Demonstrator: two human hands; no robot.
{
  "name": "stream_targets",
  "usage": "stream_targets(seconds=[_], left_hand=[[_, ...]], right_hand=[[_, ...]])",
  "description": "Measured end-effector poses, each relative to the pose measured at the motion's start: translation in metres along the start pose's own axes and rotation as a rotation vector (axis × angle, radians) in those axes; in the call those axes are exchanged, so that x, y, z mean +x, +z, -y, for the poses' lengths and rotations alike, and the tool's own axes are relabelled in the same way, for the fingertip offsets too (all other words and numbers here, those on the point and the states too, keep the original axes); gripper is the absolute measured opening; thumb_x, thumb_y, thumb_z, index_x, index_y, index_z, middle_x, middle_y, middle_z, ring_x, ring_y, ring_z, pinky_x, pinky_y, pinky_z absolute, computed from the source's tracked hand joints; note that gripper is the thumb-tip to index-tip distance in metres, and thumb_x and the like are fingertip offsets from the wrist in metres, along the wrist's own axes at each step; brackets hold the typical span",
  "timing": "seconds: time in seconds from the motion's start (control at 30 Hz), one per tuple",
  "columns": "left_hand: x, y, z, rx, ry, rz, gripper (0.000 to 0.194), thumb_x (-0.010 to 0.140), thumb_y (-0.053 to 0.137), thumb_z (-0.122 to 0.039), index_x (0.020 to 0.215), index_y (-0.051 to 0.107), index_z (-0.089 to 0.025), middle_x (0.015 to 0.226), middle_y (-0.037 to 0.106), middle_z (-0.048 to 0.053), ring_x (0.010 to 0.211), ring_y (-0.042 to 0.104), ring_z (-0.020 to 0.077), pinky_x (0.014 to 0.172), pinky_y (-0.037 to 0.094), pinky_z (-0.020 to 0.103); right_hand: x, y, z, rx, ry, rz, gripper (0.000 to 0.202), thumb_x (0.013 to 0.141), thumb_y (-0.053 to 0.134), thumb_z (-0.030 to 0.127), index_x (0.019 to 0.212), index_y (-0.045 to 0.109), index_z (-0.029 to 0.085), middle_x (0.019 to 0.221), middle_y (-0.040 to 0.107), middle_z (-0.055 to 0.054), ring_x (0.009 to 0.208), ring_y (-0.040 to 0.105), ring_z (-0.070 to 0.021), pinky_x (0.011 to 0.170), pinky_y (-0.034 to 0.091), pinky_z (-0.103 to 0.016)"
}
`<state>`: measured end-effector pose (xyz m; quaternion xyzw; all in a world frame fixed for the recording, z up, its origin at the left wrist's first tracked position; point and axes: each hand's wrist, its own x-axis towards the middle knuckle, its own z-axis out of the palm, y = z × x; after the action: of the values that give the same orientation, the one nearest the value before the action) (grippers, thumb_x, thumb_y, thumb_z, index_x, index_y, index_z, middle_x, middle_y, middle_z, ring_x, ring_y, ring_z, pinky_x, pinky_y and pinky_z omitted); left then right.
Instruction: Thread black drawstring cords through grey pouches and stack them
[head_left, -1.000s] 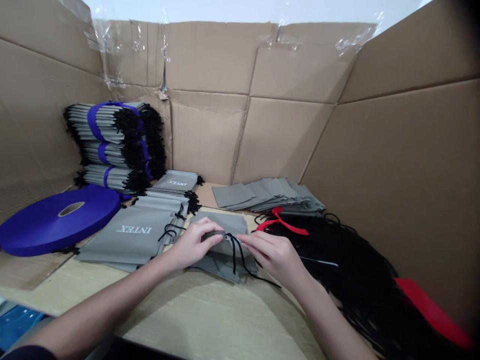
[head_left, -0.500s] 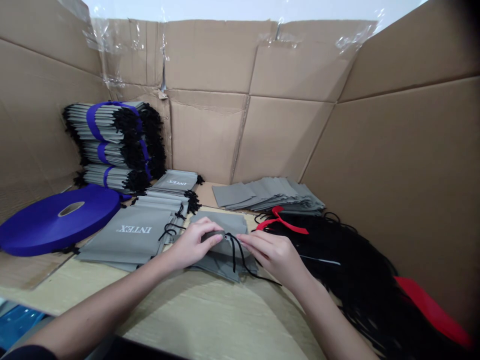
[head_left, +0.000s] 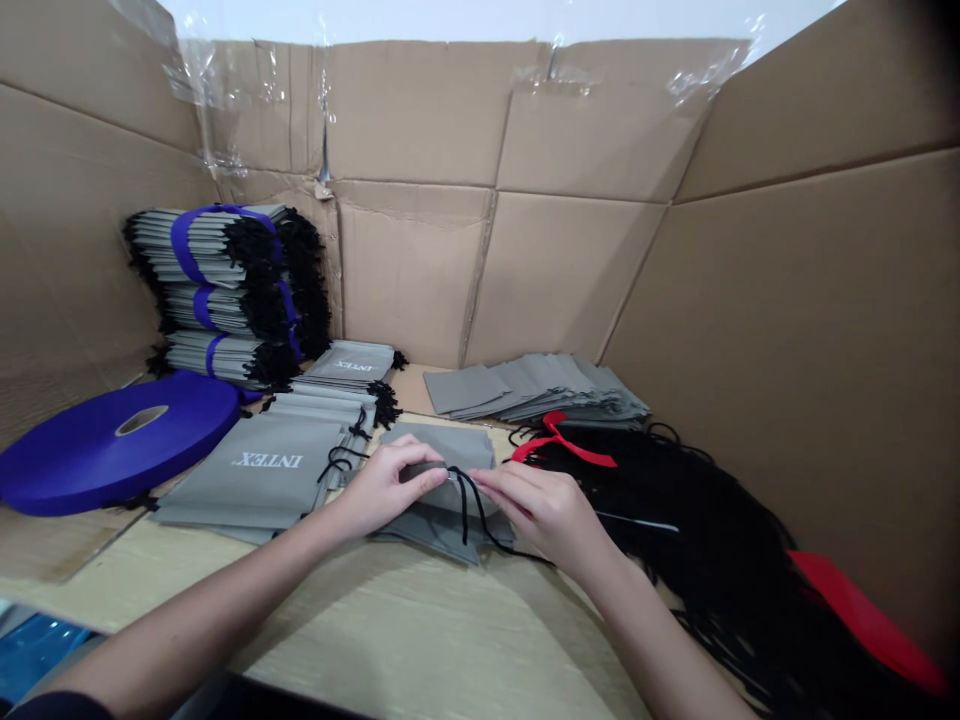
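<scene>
The grey pouch [head_left: 446, 500] is held up over the near middle of the worktop [head_left: 435, 630], its upper edge raised between the two hands. The left hand [head_left: 390, 488] grips it at the left, thumb against fingers; the right hand [head_left: 544, 505] pinches the right end of that edge with its fingertips. A black cord [head_left: 463, 505] loops over the edge between them, its ends hanging down on the near side.

Room to move is widest on the near side, where pale surface shows between the forearms. The worktop's near edge slants from the left side down to the bottom, with a blue object [head_left: 37, 640] beyond its left part. To the left, printed pouches [head_left: 259, 465] reach close to the left hand, and a blue roll [head_left: 67, 445] lies farther left. On the right, a heap of black cords [head_left: 667, 500] comes close to the right forearm, with a red strip [head_left: 581, 452] across its far end. More grey cloth lies directly under the hands.

Toward the far side, plain grey pieces [head_left: 540, 388] are fanned out and strapped bundles [head_left: 214, 290] stand in the far left corner. Cardboard walls [head_left: 420, 115] enclose the left, far and right sides, and a white wall shows above.
</scene>
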<state>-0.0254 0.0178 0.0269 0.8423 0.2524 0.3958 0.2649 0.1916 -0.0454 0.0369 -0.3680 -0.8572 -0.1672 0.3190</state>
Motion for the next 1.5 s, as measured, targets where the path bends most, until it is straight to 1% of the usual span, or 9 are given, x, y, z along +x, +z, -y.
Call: stream_targets(seconds=[0.2, 0.47, 0.67, 0.8, 0.9, 1.0, 1.2, 1.37, 1.5], left_hand=[[0.000, -0.001, -0.004, -0.006, -0.007, 0.016, 0.022, 0.084, 0.051, -0.035, 0.086, 0.064, -0.017, 0.081, 0.060, 0.003, 0.080, 0.054, 0.0157, 0.074, 0.042, 0.027], [0.001, -0.001, -0.001, 0.022, -0.033, 0.048, 0.022, 0.084, 0.052, -0.034, 0.082, 0.065, -0.017, 0.078, 0.060, 0.002, 0.078, 0.054, 0.0152, 0.072, 0.041, 0.027], [0.002, 0.001, 0.001, 0.096, -0.039, 0.018, 0.017, 0.082, 0.054, -0.030, 0.078, 0.065, -0.017, 0.076, 0.059, 0.002, 0.076, 0.054, 0.0153, 0.070, 0.042, 0.026], [0.001, 0.002, 0.004, 0.167, -0.027, -0.006, 0.019, 0.082, 0.054, -0.033, 0.079, 0.065, -0.018, 0.077, 0.059, 0.003, 0.075, 0.054, 0.0155, 0.070, 0.042, 0.026], [0.000, 0.002, 0.005, 0.200, -0.023, -0.024, 0.019, 0.082, 0.054, -0.033, 0.079, 0.064, -0.018, 0.076, 0.058, 0.003, 0.075, 0.054, 0.0154, 0.069, 0.042, 0.025], [0.000, 0.002, 0.006, 0.214, -0.015, -0.049, 0.017, 0.082, 0.055, -0.031, 0.075, 0.063, -0.018, 0.074, 0.057, 0.002, 0.073, 0.054, 0.0148, 0.067, 0.041, 0.025], [-0.002, 0.005, 0.007, 0.237, 0.032, 0.004, 0.015, 0.081, 0.056, -0.029, 0.076, 0.062, -0.017, 0.073, 0.055, 0.002, 0.071, 0.053, 0.0137, 0.065, 0.040, 0.024], [-0.003, 0.003, 0.003, 0.212, 0.068, -0.031, 0.013, 0.083, 0.055, -0.030, 0.085, 0.059, -0.018, 0.080, 0.056, 0.002, 0.075, 0.053, 0.0141, 0.068, 0.041, 0.024], [-0.003, 0.002, 0.001, 0.136, 0.029, -0.054, 0.013, 0.081, 0.057, -0.029, 0.082, 0.051, -0.018, 0.076, 0.056, -0.001, 0.070, 0.052, 0.0123, 0.064, 0.039, 0.022]], right_hand=[[-0.001, -0.001, 0.001, -0.044, -0.021, 0.004, 0.024, 0.088, 0.048, 0.021, 0.107, 0.062, 0.019, 0.080, 0.066, -0.004, 0.065, 0.058, -0.0099, 0.058, 0.044, -0.020], [-0.002, -0.003, 0.001, -0.092, -0.061, 0.027, 0.025, 0.087, 0.049, 0.016, 0.109, 0.060, 0.018, 0.082, 0.067, -0.004, 0.067, 0.058, -0.0100, 0.059, 0.044, -0.020], [-0.001, -0.002, 0.004, -0.188, -0.107, 0.032, 0.027, 0.088, 0.046, 0.014, 0.111, 0.059, 0.017, 0.084, 0.068, -0.006, 0.067, 0.059, -0.0105, 0.056, 0.043, -0.020], [-0.003, 0.001, 0.005, -0.257, -0.122, 0.034, 0.028, 0.086, 0.047, 0.011, 0.111, 0.059, 0.017, 0.083, 0.068, -0.006, 0.068, 0.060, -0.0110, 0.057, 0.043, -0.020], [-0.003, 0.003, 0.008, -0.303, -0.132, 0.044, 0.030, 0.084, 0.049, 0.007, 0.111, 0.059, 0.014, 0.083, 0.068, -0.006, 0.069, 0.060, -0.0123, 0.056, 0.042, -0.021], [-0.001, 0.004, 0.012, -0.307, -0.136, 0.020, 0.029, 0.084, 0.049, 0.006, 0.111, 0.059, 0.012, 0.083, 0.067, -0.007, 0.069, 0.060, -0.0124, 0.056, 0.042, -0.022], [0.003, 0.005, 0.018, -0.356, -0.202, 0.021, 0.029, 0.087, 0.042, 0.006, 0.110, 0.060, 0.013, 0.080, 0.068, -0.006, 0.065, 0.059, -0.0117, 0.055, 0.041, -0.022], [0.001, 0.002, 0.014, -0.294, -0.147, -0.022, 0.027, 0.086, 0.048, 0.008, 0.109, 0.060, 0.014, 0.084, 0.069, -0.006, 0.067, 0.060, -0.0110, 0.055, 0.042, -0.021], [0.001, 0.000, 0.012, -0.206, -0.080, -0.062, 0.022, 0.086, 0.051, 0.014, 0.104, 0.063, 0.017, 0.083, 0.069, -0.004, 0.067, 0.060, -0.0097, 0.058, 0.043, -0.019]])
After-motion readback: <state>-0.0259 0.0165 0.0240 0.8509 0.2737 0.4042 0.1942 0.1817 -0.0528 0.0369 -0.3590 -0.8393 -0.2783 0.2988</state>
